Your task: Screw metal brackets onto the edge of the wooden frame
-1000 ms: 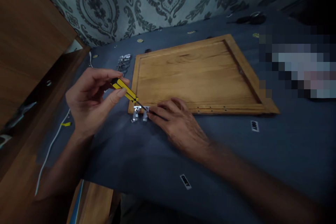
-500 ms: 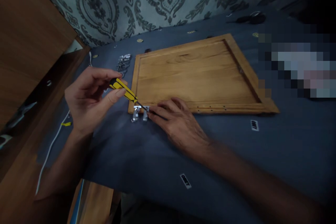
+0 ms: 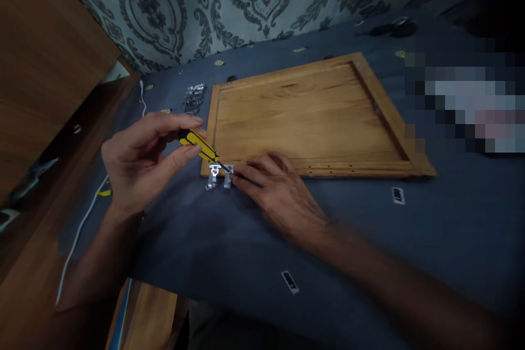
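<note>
A yellow-and-black screwdriver (image 3: 199, 145) is pinched between the thumb and fingers of my left hand (image 3: 150, 158). Its shaft slants down to the right, the tip at a silver metal bracket (image 3: 215, 169) on the near left edge of a framed wooden panel (image 3: 287, 115). Two arms of the bracket stick out past that edge. My right hand (image 3: 279, 191) rests on the panel's near edge. Its thumb and index finger close together at the screwdriver's tip and the bracket's right end; what they pinch there is hidden.
Beyond the panel's left side lies a pile of metal hardware (image 3: 193, 98). A dark-handled object (image 3: 394, 27) is at the back right. A white cord (image 3: 82, 227) runs along the left, beside wooden furniture (image 3: 45, 65). Dark blue patterned cloth (image 3: 348, 246) covers the surface.
My left hand and the screwdriver handle have shifted slightly right and down, while the tip stays at the bracket. My right hand and the panel look the same.
</note>
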Demonstrator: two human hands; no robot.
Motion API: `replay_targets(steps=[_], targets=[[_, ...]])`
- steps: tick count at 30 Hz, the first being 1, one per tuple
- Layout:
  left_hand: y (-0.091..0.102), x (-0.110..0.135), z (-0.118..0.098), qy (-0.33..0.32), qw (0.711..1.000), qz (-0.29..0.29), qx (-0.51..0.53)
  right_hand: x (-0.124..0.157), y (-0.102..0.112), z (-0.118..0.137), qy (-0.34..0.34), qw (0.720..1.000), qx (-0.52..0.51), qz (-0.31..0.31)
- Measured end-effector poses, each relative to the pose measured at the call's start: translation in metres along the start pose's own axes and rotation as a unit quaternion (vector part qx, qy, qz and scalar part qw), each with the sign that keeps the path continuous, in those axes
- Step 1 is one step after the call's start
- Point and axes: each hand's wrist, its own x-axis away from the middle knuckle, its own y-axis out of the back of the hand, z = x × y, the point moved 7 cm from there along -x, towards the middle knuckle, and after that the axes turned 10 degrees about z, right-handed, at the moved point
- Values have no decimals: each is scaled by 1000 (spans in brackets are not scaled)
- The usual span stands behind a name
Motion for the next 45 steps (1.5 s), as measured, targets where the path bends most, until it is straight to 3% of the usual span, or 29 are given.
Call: replay_targets(steps=[7, 15, 24, 38, 45], targets=[[-2, 0, -4, -19, 998, -51, -36, 0, 0, 0, 0, 1000, -19, 0], [0, 0, 6, 32, 996, -18, 86, -1, 0, -1, -9, 1000, -17, 16], [-2, 3, -1, -15, 998, -56, -2, -1, -1, 0, -9, 1000, -5, 20], [-2, -1, 4, 32, 999, -17, 33, -1, -2, -1, -11, 1000, -14, 20], [-1, -1, 4, 4, 999, 13, 36, -1, -1, -1, -9, 999, -28, 23]])
